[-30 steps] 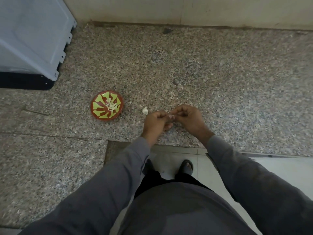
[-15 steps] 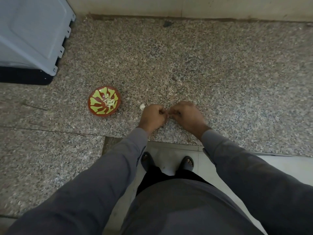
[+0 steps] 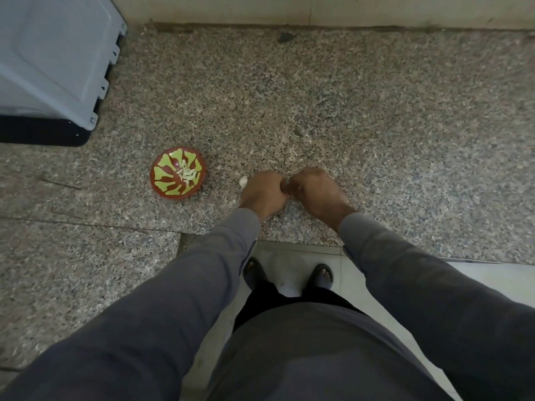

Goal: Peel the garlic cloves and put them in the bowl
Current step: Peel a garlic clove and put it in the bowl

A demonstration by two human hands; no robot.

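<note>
A small red bowl (image 3: 178, 172) with a yellow-green pattern sits on the speckled granite counter (image 3: 376, 125) and holds several pale peeled garlic cloves (image 3: 186, 174). To its right my left hand (image 3: 265, 193) and my right hand (image 3: 317, 192) are curled with fingertips pressed together over the counter. What they pinch is hidden between the fingers. A white garlic piece (image 3: 243, 181) lies on the counter just left of my left hand, partly covered by it.
A light grey plastic crate lid (image 3: 55, 59) over a black base stands at the back left. A wall (image 3: 318, 8) closes the counter's far side. The counter's front edge runs just under my wrists, with tiled floor and my sandalled feet (image 3: 321, 274) below.
Both hands have curled tighter, and the pale clove seen between the fingertips a second ago is now hidden. The view has shifted slightly; the bowl has not moved.
</note>
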